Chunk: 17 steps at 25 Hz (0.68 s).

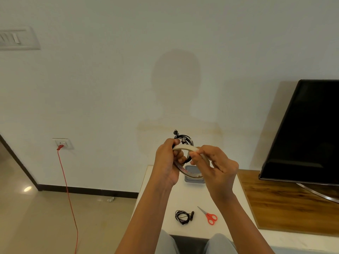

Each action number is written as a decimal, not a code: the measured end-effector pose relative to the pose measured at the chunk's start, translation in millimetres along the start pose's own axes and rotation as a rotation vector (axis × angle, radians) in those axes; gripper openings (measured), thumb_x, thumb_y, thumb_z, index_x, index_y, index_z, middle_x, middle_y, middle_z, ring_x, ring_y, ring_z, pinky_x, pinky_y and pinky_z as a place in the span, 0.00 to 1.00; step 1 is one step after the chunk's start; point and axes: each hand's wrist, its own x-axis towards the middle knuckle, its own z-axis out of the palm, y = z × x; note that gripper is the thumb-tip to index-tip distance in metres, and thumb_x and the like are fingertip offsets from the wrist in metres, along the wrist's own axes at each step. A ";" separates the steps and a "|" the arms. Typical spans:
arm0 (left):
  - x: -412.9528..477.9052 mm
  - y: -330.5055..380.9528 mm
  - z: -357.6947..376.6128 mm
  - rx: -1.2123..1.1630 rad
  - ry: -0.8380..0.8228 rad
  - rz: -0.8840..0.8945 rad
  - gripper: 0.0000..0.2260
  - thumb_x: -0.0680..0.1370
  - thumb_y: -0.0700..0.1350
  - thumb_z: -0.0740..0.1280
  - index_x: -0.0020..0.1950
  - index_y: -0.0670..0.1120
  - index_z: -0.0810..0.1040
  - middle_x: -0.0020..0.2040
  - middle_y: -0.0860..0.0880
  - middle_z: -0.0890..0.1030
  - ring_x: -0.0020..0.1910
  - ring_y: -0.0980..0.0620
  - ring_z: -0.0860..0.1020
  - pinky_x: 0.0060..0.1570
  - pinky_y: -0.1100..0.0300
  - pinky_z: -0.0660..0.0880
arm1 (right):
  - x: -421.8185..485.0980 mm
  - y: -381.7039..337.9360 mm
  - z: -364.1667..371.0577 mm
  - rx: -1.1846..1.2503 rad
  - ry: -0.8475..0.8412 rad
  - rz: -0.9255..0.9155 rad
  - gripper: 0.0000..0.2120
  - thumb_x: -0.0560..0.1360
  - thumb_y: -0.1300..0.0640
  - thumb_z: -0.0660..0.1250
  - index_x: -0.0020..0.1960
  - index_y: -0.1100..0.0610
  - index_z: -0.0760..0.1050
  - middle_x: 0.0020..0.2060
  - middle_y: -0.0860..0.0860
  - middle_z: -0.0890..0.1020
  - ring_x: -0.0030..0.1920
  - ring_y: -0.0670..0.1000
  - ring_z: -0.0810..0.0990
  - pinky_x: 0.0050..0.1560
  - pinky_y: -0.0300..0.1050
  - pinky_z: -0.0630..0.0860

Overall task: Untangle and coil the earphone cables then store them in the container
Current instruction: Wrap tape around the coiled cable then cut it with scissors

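Both hands are raised above the white table (159,213). My left hand (167,160) grips a coiled black earphone cable (183,139) together with a roll of clear tape (185,147). My right hand (214,164) pinches the tape roll's upper right rim with thumb and forefinger. A second coiled black earphone (182,216) lies on the table near the front. The grey container (192,180) stands on the table behind the hands, mostly hidden by the tape roll.
Red-handled scissors (209,216) lie right of the table earphone. A black TV (308,132) stands on a wooden cabinet top (284,206) at right. A red cord (67,195) hangs from a wall socket (62,143) at left. My knees show at the bottom.
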 end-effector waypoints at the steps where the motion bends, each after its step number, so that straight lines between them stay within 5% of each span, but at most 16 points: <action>1: -0.1 0.3 0.0 -0.007 0.001 0.000 0.10 0.77 0.38 0.60 0.35 0.44 0.69 0.22 0.51 0.63 0.22 0.55 0.61 0.28 0.60 0.62 | 0.3 -0.1 0.4 -0.001 0.002 0.006 0.06 0.73 0.53 0.69 0.47 0.53 0.75 0.34 0.50 0.83 0.31 0.49 0.81 0.28 0.48 0.76; 6: -0.6 4.0 1.1 0.013 0.005 0.034 0.11 0.77 0.38 0.60 0.34 0.45 0.69 0.22 0.51 0.62 0.21 0.55 0.61 0.25 0.62 0.62 | 0.8 -10.1 -0.1 0.092 -0.012 0.094 0.11 0.73 0.49 0.69 0.42 0.56 0.74 0.31 0.49 0.82 0.31 0.46 0.82 0.28 0.46 0.77; 9: 0.6 8.8 -1.4 0.155 0.004 0.146 0.11 0.78 0.39 0.58 0.35 0.45 0.69 0.23 0.52 0.61 0.24 0.55 0.60 0.26 0.62 0.62 | 8.6 -24.5 -2.2 0.418 -0.090 0.521 0.19 0.72 0.50 0.68 0.41 0.67 0.69 0.33 0.55 0.83 0.28 0.52 0.81 0.32 0.48 0.79; 12: 3.6 15.2 -5.2 0.341 -0.008 0.299 0.12 0.78 0.39 0.57 0.35 0.45 0.68 0.26 0.51 0.62 0.26 0.54 0.60 0.29 0.61 0.62 | 17.0 -27.6 -8.1 0.550 -0.289 0.869 0.08 0.78 0.59 0.63 0.43 0.62 0.70 0.34 0.56 0.83 0.29 0.52 0.77 0.40 0.52 0.73; 17: 4.5 13.6 -6.4 0.454 -0.014 0.376 0.11 0.79 0.39 0.56 0.36 0.44 0.68 0.28 0.51 0.63 0.25 0.56 0.61 0.28 0.63 0.61 | 28.0 -26.8 -11.2 0.682 -0.353 1.112 0.14 0.78 0.66 0.54 0.41 0.60 0.76 0.28 0.53 0.79 0.27 0.48 0.70 0.42 0.45 0.71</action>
